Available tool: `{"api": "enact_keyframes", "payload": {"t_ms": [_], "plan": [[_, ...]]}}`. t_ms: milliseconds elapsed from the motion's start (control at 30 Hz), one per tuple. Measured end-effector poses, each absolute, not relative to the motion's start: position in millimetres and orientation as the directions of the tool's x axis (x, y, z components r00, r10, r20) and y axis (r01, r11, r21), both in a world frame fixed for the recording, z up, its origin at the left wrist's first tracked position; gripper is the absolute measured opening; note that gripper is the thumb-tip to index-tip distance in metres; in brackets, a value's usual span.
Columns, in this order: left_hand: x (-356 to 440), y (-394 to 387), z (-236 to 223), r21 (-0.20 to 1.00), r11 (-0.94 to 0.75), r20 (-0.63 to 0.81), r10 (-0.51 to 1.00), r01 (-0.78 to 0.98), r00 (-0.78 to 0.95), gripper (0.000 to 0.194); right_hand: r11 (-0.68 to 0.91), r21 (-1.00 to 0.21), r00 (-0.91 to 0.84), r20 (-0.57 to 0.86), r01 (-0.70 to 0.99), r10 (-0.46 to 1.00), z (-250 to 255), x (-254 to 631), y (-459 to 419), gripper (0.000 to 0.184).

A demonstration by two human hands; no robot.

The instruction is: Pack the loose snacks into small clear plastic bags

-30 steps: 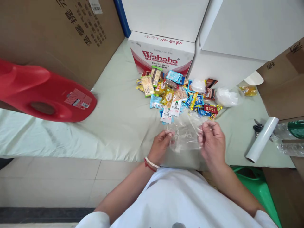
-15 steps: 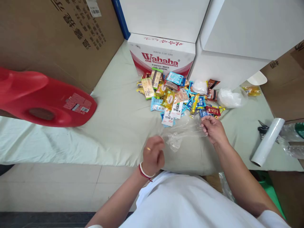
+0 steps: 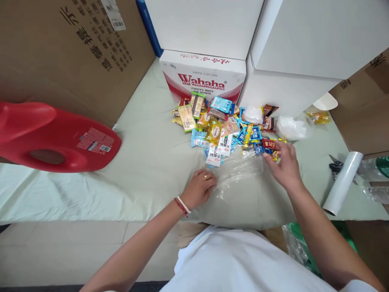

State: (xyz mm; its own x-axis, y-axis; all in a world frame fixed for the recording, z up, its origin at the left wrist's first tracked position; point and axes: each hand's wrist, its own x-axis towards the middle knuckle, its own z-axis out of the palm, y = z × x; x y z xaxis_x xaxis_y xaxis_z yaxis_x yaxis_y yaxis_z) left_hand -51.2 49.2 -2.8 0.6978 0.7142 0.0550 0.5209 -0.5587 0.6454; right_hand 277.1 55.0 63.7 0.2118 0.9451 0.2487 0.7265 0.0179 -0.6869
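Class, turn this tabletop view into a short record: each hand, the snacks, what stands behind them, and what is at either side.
Left hand: palm down, at the left end of a clear, thin plastic bag
Right hand: at a small, shiny red snack packet; grip unclear
Snacks: a heap of colourful wrapped packets
Behind: white-and-red cardboard Wahaha box
Left side: red plastic jug with a handle opening
Right side: white cylindrical roll beside dark-handled scissors

The light is soft and rather bright. The bag point(image 3: 235, 173) gives small glare; fine print on the wrappers point(image 3: 214, 132) is blurred, and the view's edges look stretched.
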Motion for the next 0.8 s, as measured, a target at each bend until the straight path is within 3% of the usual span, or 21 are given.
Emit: {"api": "enact_keyframes", "payload": {"t_ms": [67, 133, 167, 233, 300, 333, 533, 633, 800], "plan": [[-49.0, 46.2, -4.1, 0.651, -0.595, 0.113, 0.689, 0.47, 0.716, 0.028, 0.233, -0.598, -0.047, 0.31, 0.767, 0.95, 73.0, 259.9, 43.5, 0.069], [-46.9, 44.4, -6.1, 0.639, -0.637, 0.151, 0.653, 0.431, 0.742, 0.032, 0.335, -0.637, -0.294, 0.174, 0.695, 0.94, 73.9, 237.6, 35.8, 0.08], [-46.7, 44.2, -7.5, 0.629, -0.656, 0.16, 0.635, 0.417, 0.756, 0.035, 0.337, -0.675, -0.371, 0.1, 0.657, 0.923, 71.1, 228.2, 34.3, 0.079], [-49.0, 44.8, -10.6, 0.61, -0.681, 0.159, 0.607, 0.406, 0.779, 0.038, 0.309, -0.743, -0.458, 0.002, 0.594, 0.889, 61.8, 218.9, 34.8, 0.056], [-55.4, 45.3, -13.1, 0.592, -0.685, 0.146, 0.609, 0.424, 0.779, 0.039, 0.309, -0.787, -0.503, -0.003, 0.535, 0.864, 53.4, 225.5, 35.9, 0.025], [-59.9, 45.0, -13.7, 0.586, -0.681, 0.142, 0.619, 0.439, 0.772, 0.039, 0.316, -0.8, -0.507, 0.017, 0.51, 0.862, 51.0, 233.9, 34.9, 0.02], [-85.4, 33.4, -5.2, 0.685, -0.614, 0.135, 0.636, 0.392, 0.76, 0.034, 0.328, -0.798, -0.457, 0.075, 0.505, 0.886, 52.7, 300.1, -1.3, 0.019], [-85.0, 28.5, -0.7, 0.774, -0.511, 0.105, 0.687, 0.374, 0.719, 0.02, 0.405, -0.748, -0.502, 0.111, 0.526, 0.857, 48.1, 317.7, -24.4, 0.022], [-68.3, 24.9, -3.0, 0.748, -0.378, 0.023, 0.836, 0.546, 0.548, 0.044, 0.442, -0.66, -0.509, 0.103, 0.608, 0.854, 28.7, 330.0, -50.5, 0.022]]}}
